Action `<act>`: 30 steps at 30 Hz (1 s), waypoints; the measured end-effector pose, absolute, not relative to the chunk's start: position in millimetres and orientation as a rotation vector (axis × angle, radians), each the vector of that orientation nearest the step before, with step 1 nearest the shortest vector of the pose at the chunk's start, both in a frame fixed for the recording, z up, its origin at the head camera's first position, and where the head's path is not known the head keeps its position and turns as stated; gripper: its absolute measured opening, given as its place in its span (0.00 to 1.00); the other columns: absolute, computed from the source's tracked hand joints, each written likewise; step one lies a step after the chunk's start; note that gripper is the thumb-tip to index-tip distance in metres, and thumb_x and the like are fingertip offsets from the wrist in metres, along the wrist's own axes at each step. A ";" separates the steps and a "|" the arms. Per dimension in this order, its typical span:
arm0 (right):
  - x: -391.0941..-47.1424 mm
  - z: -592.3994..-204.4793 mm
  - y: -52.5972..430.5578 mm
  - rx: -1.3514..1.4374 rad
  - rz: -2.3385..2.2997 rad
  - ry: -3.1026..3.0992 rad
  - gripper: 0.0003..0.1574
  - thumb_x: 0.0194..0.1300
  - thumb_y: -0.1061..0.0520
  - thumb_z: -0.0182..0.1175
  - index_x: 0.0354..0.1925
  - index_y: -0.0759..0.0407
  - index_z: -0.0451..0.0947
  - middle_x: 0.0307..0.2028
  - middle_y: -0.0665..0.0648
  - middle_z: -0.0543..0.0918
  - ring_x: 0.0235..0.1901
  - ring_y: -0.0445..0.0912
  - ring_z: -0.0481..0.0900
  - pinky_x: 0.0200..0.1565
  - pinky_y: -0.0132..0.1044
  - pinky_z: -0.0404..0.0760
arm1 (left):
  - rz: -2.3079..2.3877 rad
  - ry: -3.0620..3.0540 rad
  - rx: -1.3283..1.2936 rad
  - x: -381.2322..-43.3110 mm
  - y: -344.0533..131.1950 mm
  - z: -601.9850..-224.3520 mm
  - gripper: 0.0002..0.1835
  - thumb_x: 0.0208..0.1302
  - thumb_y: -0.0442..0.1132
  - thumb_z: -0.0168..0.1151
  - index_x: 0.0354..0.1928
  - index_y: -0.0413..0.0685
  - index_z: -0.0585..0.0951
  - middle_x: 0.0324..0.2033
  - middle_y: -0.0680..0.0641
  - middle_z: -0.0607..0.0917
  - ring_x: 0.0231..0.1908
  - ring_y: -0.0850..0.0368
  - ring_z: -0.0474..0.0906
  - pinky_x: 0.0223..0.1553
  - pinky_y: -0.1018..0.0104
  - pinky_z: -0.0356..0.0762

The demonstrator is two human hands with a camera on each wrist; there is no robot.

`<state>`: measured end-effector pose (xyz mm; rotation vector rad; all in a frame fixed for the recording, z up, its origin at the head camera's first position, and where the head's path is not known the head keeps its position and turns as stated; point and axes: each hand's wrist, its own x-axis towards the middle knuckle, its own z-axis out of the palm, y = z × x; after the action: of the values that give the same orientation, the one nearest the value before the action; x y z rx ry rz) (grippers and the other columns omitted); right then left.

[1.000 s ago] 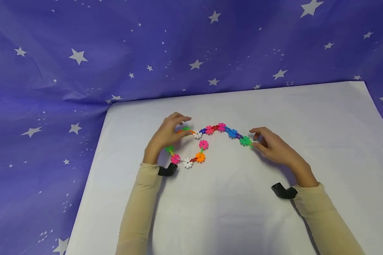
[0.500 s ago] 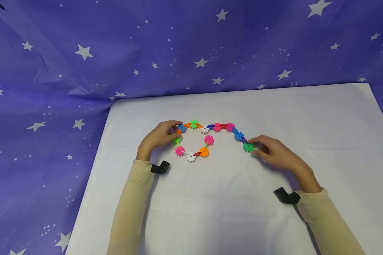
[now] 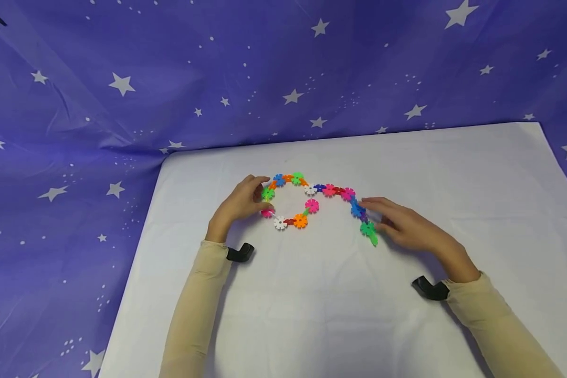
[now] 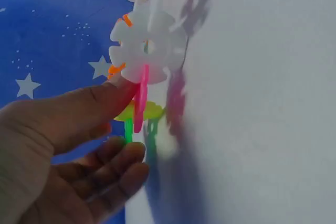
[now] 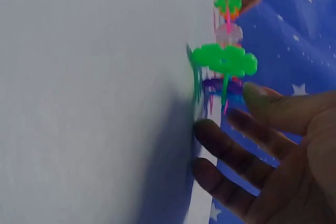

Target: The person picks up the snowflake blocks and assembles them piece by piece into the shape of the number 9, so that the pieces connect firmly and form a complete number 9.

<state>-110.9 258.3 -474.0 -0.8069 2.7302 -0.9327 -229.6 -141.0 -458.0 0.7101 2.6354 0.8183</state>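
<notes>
Flat notched plastic snowflake discs are linked edge to edge on the white table. At the left they form a ring, including a white disc (image 3: pixel 280 223), an orange disc (image 3: pixel 300 221) and a blue disc (image 3: pixel 279 180). A tail runs right from the ring and bends down to a green disc (image 3: pixel 367 229). My left hand (image 3: pixel 240 202) is at the ring's left side; its thumb touches a pink disc (image 4: pixel 140 98), its fingers apart below. My right hand (image 3: pixel 408 226) lies beside the tail, fingers extended near a blue disc (image 3: pixel 357 209), thumb near the green one.
The white-covered table (image 3: pixel 335 315) ends at the back against a purple star-printed cloth (image 3: pixel 245 79), which also hangs at the left. A black wrist mount (image 3: pixel 241 252) sits on the left cuff and another black mount (image 3: pixel 430 289) on the right.
The tail's right end has swung downward, and my right hand has let go of the green end. The ring has shifted up and right; my left hand has moved down along its left side.
</notes>
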 end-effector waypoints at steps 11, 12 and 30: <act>-94.9 -466.8 234.2 -0.926 -0.911 2.705 0.16 0.62 0.62 0.66 0.49 0.54 0.82 0.42 0.46 0.83 0.35 0.34 0.74 0.39 0.34 0.78 | 0.924 2.702 0.823 -232.6 -129.2 -459.1 0.39 0.53 0.49 0.76 0.65 0.44 0.73 0.49 0.41 0.76 0.49 0.47 0.73 0.54 0.52 0.72; -93.4 -465.7 232.3 -0.920 -0.899 2.703 0.15 0.62 0.62 0.66 0.49 0.53 0.82 0.42 0.45 0.83 0.36 0.34 0.75 0.40 0.34 0.78 | 0.891 2.685 0.816 -231.5 -129.2 -458.0 0.41 0.49 0.49 0.78 0.65 0.45 0.73 0.48 0.42 0.75 0.48 0.48 0.73 0.53 0.53 0.72; -100.5 -464.1 210.2 -0.976 -1.066 2.657 0.14 0.62 0.64 0.65 0.48 0.55 0.82 0.40 0.47 0.84 0.36 0.36 0.76 0.39 0.35 0.79 | 0.814 2.668 0.987 -242.9 -108.2 -467.5 0.28 0.65 0.40 0.66 0.65 0.39 0.73 0.56 0.40 0.80 0.59 0.46 0.75 0.65 0.55 0.68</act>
<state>-100.5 210.2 -464.1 -0.9758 2.6573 -1.0664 -242.9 -108.2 -467.5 0.9872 2.6677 0.8141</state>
